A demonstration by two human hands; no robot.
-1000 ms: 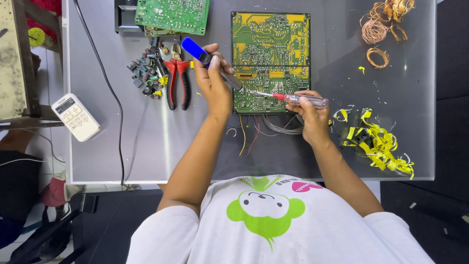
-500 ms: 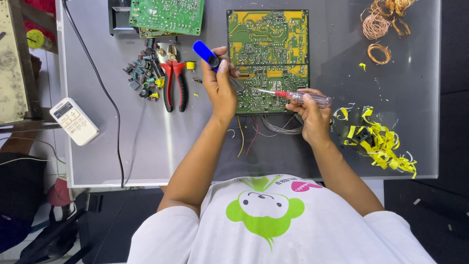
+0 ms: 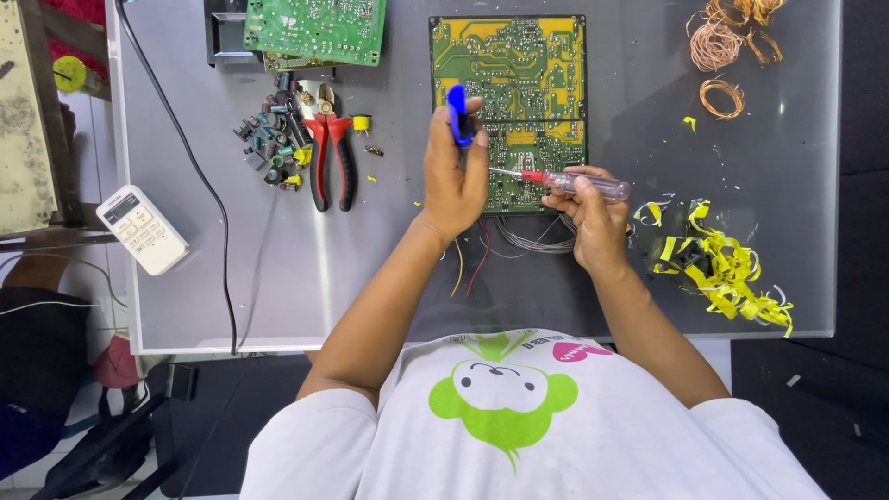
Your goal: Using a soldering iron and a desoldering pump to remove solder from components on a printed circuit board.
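A green and yellow circuit board lies on the grey table, with wires trailing from its near edge. My left hand grips a blue-handled tool upright over the board's lower left part. My right hand holds a screwdriver with a clear and red handle, its metal tip pointing left onto the board beside my left hand.
Red-handled pliers and a pile of small components lie left of the board. Another green board sits at top left. A white remote, a black cable, copper wire coils and yellow tape scraps surround the work.
My left hand has turned the blue-handled tool from a slant to upright and shifted right, onto the board. The screwdriver in my right hand stays on the board.
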